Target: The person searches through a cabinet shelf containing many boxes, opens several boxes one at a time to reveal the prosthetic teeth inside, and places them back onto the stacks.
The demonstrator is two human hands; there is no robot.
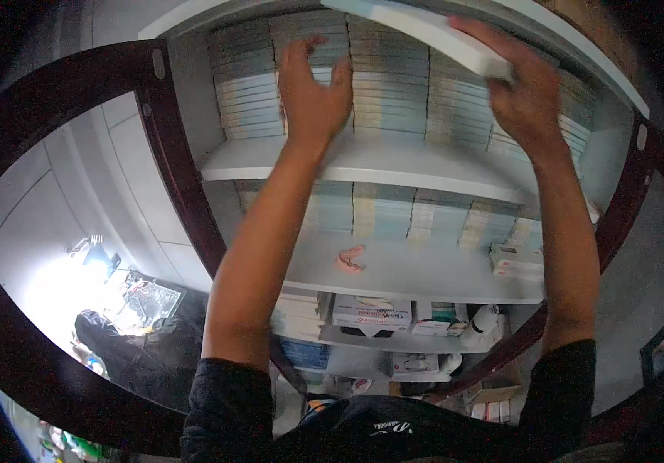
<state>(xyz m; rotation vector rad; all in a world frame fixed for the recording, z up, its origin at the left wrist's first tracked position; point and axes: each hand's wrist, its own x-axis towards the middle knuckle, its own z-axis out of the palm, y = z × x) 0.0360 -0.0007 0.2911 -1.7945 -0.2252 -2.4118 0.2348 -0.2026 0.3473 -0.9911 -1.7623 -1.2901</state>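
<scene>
My right hand (529,96) is closed around one end of a flat white box (440,42), raised and tilted at the top of the cabinet. The box's far end runs out of the picture at the upper edge. My left hand (315,99) is raised in front of the upper shelf with fingers and thumb apart, holding nothing. Behind both hands, tall stacks of thin flat boxes (390,81) fill the upper shelf (409,166). The hands are slightly blurred.
Below, the second shelf (424,270) bears more stacks, a pink horseshoe-shaped piece (350,258) and small white boxes (515,261). Lower shelves hold cartons (370,312) and a white bottle (482,319). Dark-framed doors (170,154) stand ajar; a bright lamp (97,262) glows at left.
</scene>
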